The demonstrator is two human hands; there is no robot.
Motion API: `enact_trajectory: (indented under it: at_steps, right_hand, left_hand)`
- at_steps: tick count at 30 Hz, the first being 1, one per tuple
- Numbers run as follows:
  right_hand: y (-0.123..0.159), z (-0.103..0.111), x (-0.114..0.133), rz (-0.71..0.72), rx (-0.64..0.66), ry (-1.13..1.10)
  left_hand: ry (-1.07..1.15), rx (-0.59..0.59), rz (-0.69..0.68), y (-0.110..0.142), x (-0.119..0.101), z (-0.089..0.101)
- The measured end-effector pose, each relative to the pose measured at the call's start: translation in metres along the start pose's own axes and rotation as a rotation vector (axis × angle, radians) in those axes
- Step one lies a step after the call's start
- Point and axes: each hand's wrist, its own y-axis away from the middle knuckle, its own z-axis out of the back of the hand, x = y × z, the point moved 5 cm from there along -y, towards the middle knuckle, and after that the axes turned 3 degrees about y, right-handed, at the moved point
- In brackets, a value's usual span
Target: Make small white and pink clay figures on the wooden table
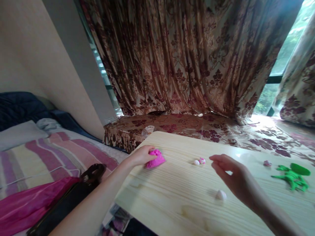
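At the table's left edge my left hand is closed on a crumpled bright pink lump, which looks soft. My right hand hovers over the middle of the table, fingers stretched out to the left, with nothing visible in them. Just left of its fingertips lie a small white ball and a pink-and-white piece, side by side. Below my right hand a larger whitish ball rests on the wood, slightly blurred.
On the right of the pale wooden table lie green pieces and a small pinkish lump. A clear plastic cup stands beyond the far left corner. A bed with a dark bag is on the left.
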Motion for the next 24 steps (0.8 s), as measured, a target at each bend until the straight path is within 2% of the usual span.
enact_trajectory:
  at_steps: [2, 3, 6, 9, 11, 15, 24]
  right_hand:
    - [-0.011, -0.033, 0.031, 0.062, 0.092, -0.123]
    - [-0.016, -0.053, 0.039, 0.038, 0.122, -0.180]
    - [-0.029, -0.109, 0.043, -0.208, 0.147, -0.404]
    - [-0.036, -0.139, 0.047, -0.257, 0.188, -0.461]
    - [-0.039, -0.144, 0.053, -0.253, 0.223, -0.486]
    - [-0.040, -0.137, 0.064, -0.265, 0.232, -0.522]
    - [-0.039, -0.129, 0.066, -0.245, 0.106, -0.518]
  left_hand:
    - [0.062, 0.012, -0.015, 0.004, -0.001, -0.003]
    - [0.097, 0.015, -0.025, 0.006, -0.003, -0.004]
    - [0.222, 0.023, -0.061, 0.015, -0.007, -0.005]
    - [0.455, 0.079, -0.093, 0.024, -0.012, -0.006]
    - [0.576, 0.091, -0.118, 0.029, -0.016, -0.005]
    - [0.633, 0.040, -0.155, 0.037, -0.023, -0.001]
    - [0.493, -0.068, -0.234, 0.050, -0.032, -0.010]
